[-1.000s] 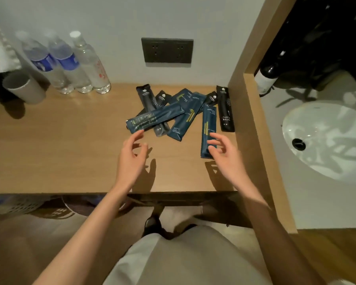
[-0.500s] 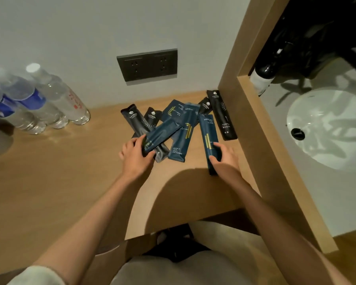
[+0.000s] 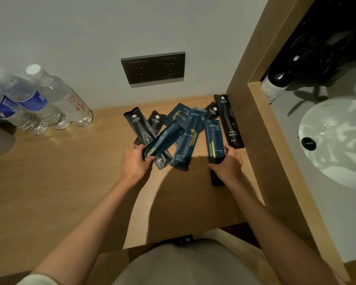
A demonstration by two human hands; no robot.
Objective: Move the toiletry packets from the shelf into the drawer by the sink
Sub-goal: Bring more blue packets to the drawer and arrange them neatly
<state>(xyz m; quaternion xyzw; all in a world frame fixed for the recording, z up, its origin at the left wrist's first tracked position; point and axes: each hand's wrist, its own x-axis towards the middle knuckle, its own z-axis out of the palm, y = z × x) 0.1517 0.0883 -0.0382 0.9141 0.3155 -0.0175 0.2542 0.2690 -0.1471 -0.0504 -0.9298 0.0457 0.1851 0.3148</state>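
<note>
Several dark blue and black toiletry packets (image 3: 186, 136) lie in a loose pile on the wooden shelf (image 3: 70, 182), near its back right corner. My left hand (image 3: 135, 163) grips the near end of one blue packet (image 3: 162, 139) that tilts up off the pile. My right hand (image 3: 227, 165) holds the near end of another blue packet (image 3: 214, 140), lifted at its lower end. A black toothbrush packet (image 3: 230, 122) lies flat against the wooden side panel. No drawer is in view.
Three clear water bottles (image 3: 49, 101) stand at the back left of the shelf. A dark double socket (image 3: 153, 67) sits on the wall behind the pile. A wooden partition (image 3: 261, 140) separates the shelf from a white sink (image 3: 337, 140) and a dark bottle (image 3: 275, 83).
Both hands reached forward from open above the shelf and closed on one blue packet each; the packets' near ends have lifted. The view has moved closer to the pile.
</note>
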